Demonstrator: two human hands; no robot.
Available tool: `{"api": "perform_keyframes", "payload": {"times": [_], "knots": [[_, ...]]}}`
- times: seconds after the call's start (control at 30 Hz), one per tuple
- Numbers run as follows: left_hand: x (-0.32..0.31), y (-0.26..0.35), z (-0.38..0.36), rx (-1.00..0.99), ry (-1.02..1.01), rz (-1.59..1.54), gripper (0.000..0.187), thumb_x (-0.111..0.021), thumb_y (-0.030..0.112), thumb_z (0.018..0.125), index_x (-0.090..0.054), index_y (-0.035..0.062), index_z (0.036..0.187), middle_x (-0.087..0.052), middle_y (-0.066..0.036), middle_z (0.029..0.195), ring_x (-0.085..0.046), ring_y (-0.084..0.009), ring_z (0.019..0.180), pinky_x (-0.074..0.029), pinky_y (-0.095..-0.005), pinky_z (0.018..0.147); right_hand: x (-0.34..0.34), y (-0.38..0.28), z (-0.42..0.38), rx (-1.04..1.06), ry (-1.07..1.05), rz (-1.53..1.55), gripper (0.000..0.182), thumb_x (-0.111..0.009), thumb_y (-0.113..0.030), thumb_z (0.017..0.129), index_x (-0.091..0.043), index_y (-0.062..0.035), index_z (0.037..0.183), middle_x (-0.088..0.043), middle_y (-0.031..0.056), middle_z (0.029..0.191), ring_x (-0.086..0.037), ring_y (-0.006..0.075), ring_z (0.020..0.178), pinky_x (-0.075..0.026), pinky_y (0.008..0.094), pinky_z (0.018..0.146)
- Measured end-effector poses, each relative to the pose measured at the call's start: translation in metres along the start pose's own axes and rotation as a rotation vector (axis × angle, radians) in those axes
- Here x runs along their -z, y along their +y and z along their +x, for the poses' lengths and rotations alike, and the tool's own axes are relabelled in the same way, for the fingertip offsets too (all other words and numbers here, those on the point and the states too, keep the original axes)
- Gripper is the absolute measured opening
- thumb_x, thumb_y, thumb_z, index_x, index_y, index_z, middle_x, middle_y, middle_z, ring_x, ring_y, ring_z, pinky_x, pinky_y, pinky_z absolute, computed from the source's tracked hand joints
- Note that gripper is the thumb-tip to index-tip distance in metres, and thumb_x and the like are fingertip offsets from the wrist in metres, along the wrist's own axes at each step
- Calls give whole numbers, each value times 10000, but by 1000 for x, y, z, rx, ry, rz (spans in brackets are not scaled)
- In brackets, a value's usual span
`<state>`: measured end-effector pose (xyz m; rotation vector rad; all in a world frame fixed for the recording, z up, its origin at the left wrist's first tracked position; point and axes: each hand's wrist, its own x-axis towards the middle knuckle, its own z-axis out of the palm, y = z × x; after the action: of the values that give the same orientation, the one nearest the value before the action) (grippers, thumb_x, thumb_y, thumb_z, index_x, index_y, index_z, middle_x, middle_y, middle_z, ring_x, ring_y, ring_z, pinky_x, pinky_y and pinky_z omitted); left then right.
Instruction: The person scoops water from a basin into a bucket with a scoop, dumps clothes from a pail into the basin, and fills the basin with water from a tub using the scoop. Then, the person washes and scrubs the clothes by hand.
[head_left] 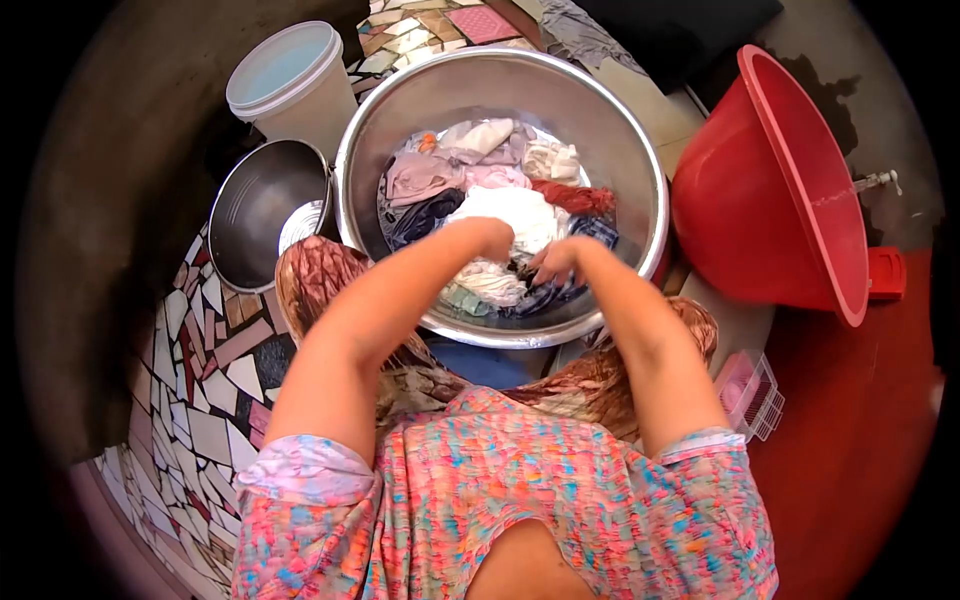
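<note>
A large metal basin (630,130) stands between my knees, holding wet-looking clothes. Among them are a white cloth (510,210) in the middle, pink cloth (422,178) at the left, a red cloth (574,198) at the right and dark blue cloth (425,217). My left hand (487,237) is over the white cloth, its fingers hidden from view. Just to its right, my right hand (555,258) is at a dark cloth near the basin's front, fingers bent down; what they hold, if anything, is too small to make out.
An empty-looking metal pot (245,220) and a white bucket (310,100) of bluish liquid stand at the left. A big red tub (730,200) leans at the right near a tap (878,181). A pink and white basket (748,393) lies by my right knee.
</note>
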<state>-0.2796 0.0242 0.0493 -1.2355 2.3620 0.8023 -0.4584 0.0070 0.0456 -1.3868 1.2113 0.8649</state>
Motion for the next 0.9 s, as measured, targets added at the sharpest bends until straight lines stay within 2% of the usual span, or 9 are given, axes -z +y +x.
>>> {"api": "perform_keyframes", "payload": {"times": [0.2, 0.33, 0.37, 0.43, 0.47, 0.6, 0.8, 0.87, 0.9], "knots": [[102, -132, -30, 161, 24, 209, 420, -568, 335, 775, -607, 83, 1109, -616, -165, 1049, -572, -337, 987, -445, -401, 858, 127, 2, -26, -89, 247, -182, 706, -688, -319, 727, -388, -186, 1353, -461, 177, 1303, -565, 335, 1039, -481, 412, 843], [116, -199, -31, 245, -101, 145, 472, -559, 370, 790, -581, 57, 1142, -605, -197, 1054, -564, -346, 1005, -435, -398, 883, 163, -33, 2, -34, 229, -247, 712, -669, -331, 731, -377, -163, 1359, -477, 99, 1306, -503, 302, 1138, -464, 452, 845], [110, -209, -28, 266, -48, 77, 475, -555, 388, 796, -583, 68, 1145, -592, -198, 1085, -551, -341, 1031, -424, -394, 900, 175, -19, 55, 171, 326, -519, 719, -666, -367, 729, -388, -133, 1349, -469, 148, 1303, -476, 297, 1167, -397, 369, 944], [76, -245, 7, 274, 2, -24, 506, -546, 444, 803, -558, 128, 1198, -490, -203, 1253, -475, -345, 1148, -372, -367, 975, 175, -21, 111, 372, 484, -337, 724, -655, -367, 737, -372, -115, 1354, -438, 183, 1319, -434, 300, 1207, -348, 336, 1002], [65, -248, 23, 348, -28, -7, 611, -557, 501, 788, -449, 199, 1309, -289, -203, 1410, -320, -388, 1272, -305, -422, 1031, 174, -32, 129, 363, 472, -241, 719, -648, -375, 744, -350, -179, 1368, -412, 187, 1338, -424, 322, 1211, -338, 347, 1011], [48, -246, 77, 468, 22, 8, 964, -641, 642, 645, -189, 294, 1422, 12, -149, 1494, -42, -428, 1350, -181, -620, 1013, 161, -74, 172, 215, 713, -380, 784, -632, -504, 727, -289, -259, 1388, -203, 124, 1462, -140, 370, 1343, -251, 644, 963], [-5, -270, 134, 694, 177, -222, 1135, -722, 609, 554, -126, 216, 1436, -93, -170, 1478, -168, -407, 1328, -247, -609, 984, 75, -47, 249, 85, 1096, -229, 701, -559, -529, 773, -370, -188, 1355, -147, 76, 1484, -80, 373, 1352, -243, 666, 940], [-31, -268, 134, 731, 229, -230, 1110, -742, 536, 576, -145, 143, 1426, -211, -165, 1441, -277, -379, 1285, -339, -570, 938, 76, -47, 246, 20, 1057, -304, 640, -556, -497, 788, -451, -129, 1302, -295, 93, 1434, -213, 337, 1333, -308, 607, 938], [-38, -267, 132, 722, 242, -214, 1003, -747, 472, 602, -251, 87, 1385, -315, -144, 1393, -377, -329, 1233, -409, -507, 898, 98, -52, 241, 5, 651, -456, 608, -552, -488, 794, -485, -119, 1273, -384, 97, 1373, -311, 320, 1284, -341, 551, 940]]}}
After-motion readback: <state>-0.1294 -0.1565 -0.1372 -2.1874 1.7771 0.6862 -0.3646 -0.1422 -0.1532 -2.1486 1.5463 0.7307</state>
